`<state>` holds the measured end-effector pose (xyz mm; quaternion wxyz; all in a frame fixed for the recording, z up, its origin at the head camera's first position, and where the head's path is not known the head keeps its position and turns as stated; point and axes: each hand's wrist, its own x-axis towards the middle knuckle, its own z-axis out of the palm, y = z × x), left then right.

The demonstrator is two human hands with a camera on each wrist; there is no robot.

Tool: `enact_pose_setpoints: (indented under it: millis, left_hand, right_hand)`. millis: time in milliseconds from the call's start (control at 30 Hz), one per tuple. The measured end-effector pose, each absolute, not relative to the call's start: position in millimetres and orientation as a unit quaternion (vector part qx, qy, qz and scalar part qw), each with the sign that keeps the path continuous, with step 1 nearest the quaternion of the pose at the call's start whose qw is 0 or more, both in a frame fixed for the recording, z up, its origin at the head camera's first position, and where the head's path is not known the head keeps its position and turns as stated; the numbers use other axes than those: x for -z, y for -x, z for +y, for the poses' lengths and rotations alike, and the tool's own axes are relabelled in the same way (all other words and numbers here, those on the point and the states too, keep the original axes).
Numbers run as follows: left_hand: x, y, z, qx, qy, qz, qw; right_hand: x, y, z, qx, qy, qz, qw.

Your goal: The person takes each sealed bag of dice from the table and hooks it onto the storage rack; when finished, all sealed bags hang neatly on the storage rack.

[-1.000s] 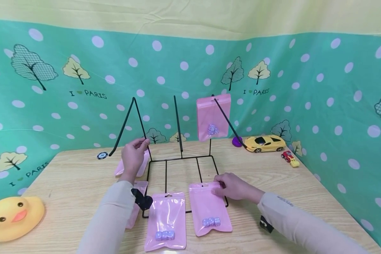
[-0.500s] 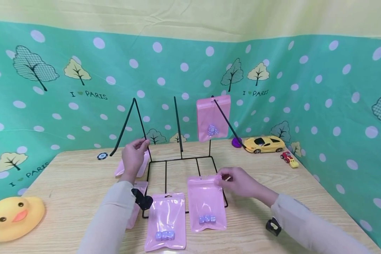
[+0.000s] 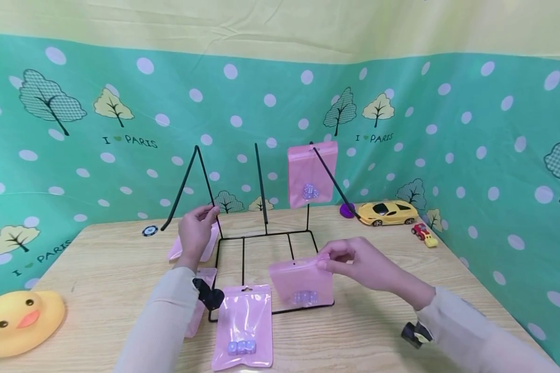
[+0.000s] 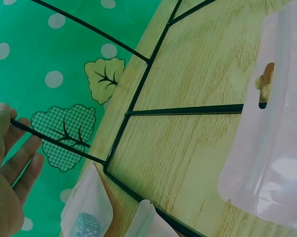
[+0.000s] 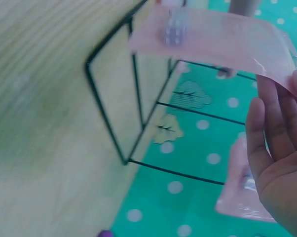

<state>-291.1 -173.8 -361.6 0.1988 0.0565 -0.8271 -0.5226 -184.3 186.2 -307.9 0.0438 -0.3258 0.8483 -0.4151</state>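
Note:
My left hand point(image 3: 195, 232) pinches the left upright of a black wire display rack point(image 3: 265, 234); in the left wrist view, thumb and fingertips meet at the wire. With thumb and fingers, my right hand point(image 3: 361, 263) pinches the top corner of a pink zip bag point(image 3: 298, 274), dice showing near its lower end. That bag is raised and tilted over the rack's base, as the right wrist view also shows. A second pink bag point(image 3: 245, 318) with a row of dice lies at the base's front. Another pink bag point(image 3: 310, 171) hangs on the rack's right hook.
Two more pink bags point(image 3: 176, 247) lie left of the rack, partly behind my left arm. A yellow rubber duck point(image 3: 21, 321) sits at left and a poker chip point(image 3: 150, 230) at back left. At back right are a yellow toy car point(image 3: 387, 213), a small red-yellow toy point(image 3: 423, 234) and a purple object point(image 3: 347, 210).
My right hand has lifted the pink bag off the table's front and moved it up and slightly right; it now tilts with its lower end raised. My left hand has stayed on the rack.

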Motion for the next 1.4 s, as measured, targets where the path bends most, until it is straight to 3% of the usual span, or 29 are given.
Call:
enact_pose_setpoints:
  millis: [500, 833, 1400]
  left_hand:
    - [362, 291, -177, 0.516, -0.052, -0.831, 0.204]
    - [360, 291, -177, 0.518, -0.053, -0.832, 0.192]
    - [361, 293, -176, 0.521, -0.056, -0.832, 0.183]
  right_hand:
    - [282, 157, 163, 0.505, 0.353, 0.785, -0.065]
    - [275, 153, 140, 0.611, 0.335, 0.712, -0.086]
    - [265, 162, 117, 0.644, 0.294, 0.695, -0.126]
